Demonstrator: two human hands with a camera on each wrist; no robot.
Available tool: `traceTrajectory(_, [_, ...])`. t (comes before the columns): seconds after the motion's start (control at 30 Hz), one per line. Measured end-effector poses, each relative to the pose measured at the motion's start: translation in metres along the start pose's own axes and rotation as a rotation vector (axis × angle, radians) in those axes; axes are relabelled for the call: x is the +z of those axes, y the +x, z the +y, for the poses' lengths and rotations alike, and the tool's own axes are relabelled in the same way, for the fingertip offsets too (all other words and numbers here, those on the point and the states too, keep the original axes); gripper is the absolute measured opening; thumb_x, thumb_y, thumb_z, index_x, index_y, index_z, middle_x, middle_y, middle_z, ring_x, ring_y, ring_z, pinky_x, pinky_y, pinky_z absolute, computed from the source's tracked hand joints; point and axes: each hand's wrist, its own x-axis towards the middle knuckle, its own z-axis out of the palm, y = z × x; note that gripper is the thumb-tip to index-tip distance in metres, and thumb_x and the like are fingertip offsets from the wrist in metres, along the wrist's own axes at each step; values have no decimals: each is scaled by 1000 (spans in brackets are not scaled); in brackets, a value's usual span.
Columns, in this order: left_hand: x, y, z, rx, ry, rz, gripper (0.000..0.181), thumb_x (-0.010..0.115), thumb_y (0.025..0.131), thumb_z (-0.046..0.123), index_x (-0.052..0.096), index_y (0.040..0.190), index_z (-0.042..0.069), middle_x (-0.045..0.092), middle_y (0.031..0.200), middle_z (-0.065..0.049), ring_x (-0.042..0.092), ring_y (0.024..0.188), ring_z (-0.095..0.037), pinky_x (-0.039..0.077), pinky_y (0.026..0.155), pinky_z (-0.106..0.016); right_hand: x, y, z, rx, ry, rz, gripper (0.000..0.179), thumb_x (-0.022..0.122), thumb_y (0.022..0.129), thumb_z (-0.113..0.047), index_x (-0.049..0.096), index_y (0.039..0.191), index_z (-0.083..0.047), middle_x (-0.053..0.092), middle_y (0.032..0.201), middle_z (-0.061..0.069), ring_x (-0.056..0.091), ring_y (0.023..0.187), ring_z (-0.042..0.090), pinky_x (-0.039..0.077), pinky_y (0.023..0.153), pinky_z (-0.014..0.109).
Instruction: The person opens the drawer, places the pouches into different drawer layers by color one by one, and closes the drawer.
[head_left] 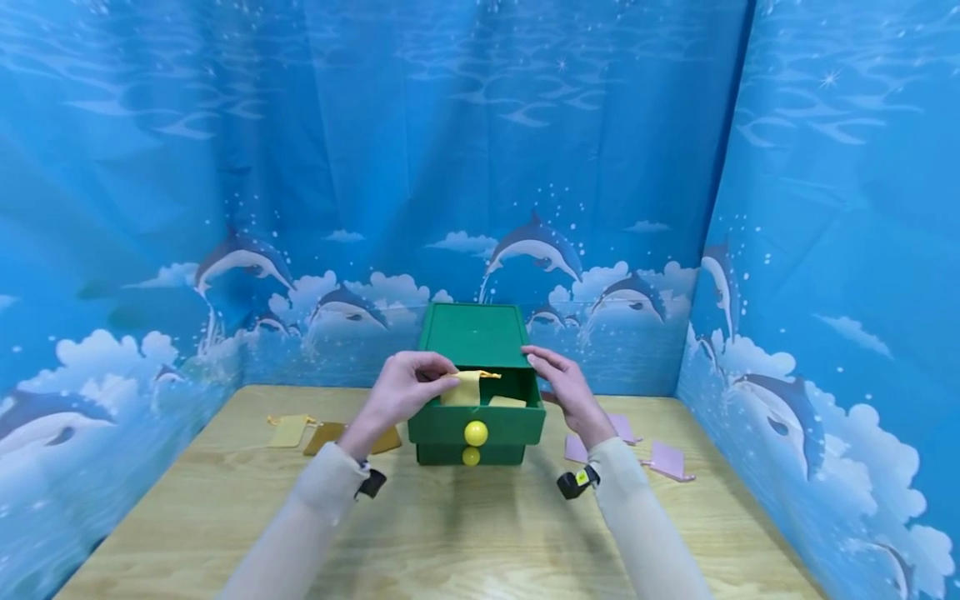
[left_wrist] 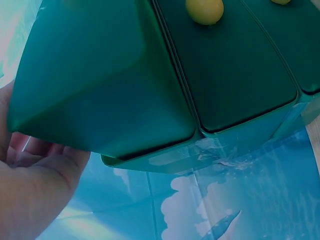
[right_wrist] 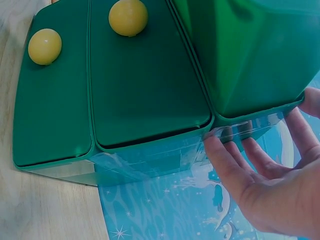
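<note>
A green drawer unit (head_left: 474,329) stands on the table with its top drawer (head_left: 442,429) pulled out. At the drawer's left side, my left hand (head_left: 412,383) pinches a yellow drawstring pouch (head_left: 467,388) between thumb and fingers, above the opening. Another yellow pouch (head_left: 507,402) lies inside the drawer. My right hand (head_left: 562,387) touches the unit's right side near the top front corner, its fingers (right_wrist: 227,162) spread along the side wall. Both wrist views show two lower drawers pushed in, each with a yellow knob (right_wrist: 128,17). The pouch is hidden in the left wrist view.
Left of the unit lie a pale yellow pouch (head_left: 288,431) and brownish-gold pouches (head_left: 326,437), partly behind my left forearm. Several lilac pouches (head_left: 666,458) lie to the right, near my right wrist. Behind the table (head_left: 480,542) hangs a blue dolphin-print curtain (head_left: 480,167).
</note>
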Motion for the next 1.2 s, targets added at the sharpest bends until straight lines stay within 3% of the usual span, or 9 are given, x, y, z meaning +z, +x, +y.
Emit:
traceTrajectory(0.57, [8, 11, 10, -10, 137, -127, 6, 72, 90, 19, 76, 95, 17, 70, 87, 3, 59, 72, -13, 52, 67, -29, 3, -5, -1, -5, -7, 21, 42, 54, 101, -39, 56, 139, -23, 41, 154, 0, 35, 143, 28, 35, 110, 58])
traceTrajectory(1.0, [11, 15, 10, -35, 165, -148, 11, 72, 90, 18, 76, 99, 14, 72, 91, 3, 64, 79, -9, 55, 72, -28, 1, -4, -1, -7, -5, 14, 42, 53, 101, -40, 55, 140, -22, 40, 154, 0, 36, 143, 28, 35, 110, 58])
traceTrajectory(1.2, [11, 13, 10, -48, 163, -124, 15, 70, 92, 19, 75, 104, 11, 72, 94, 2, 64, 82, -10, 56, 74, -30, 2, -4, 0, -12, -9, 16, 43, 54, 101, -40, 55, 140, -22, 38, 155, 0, 35, 143, 28, 34, 111, 58])
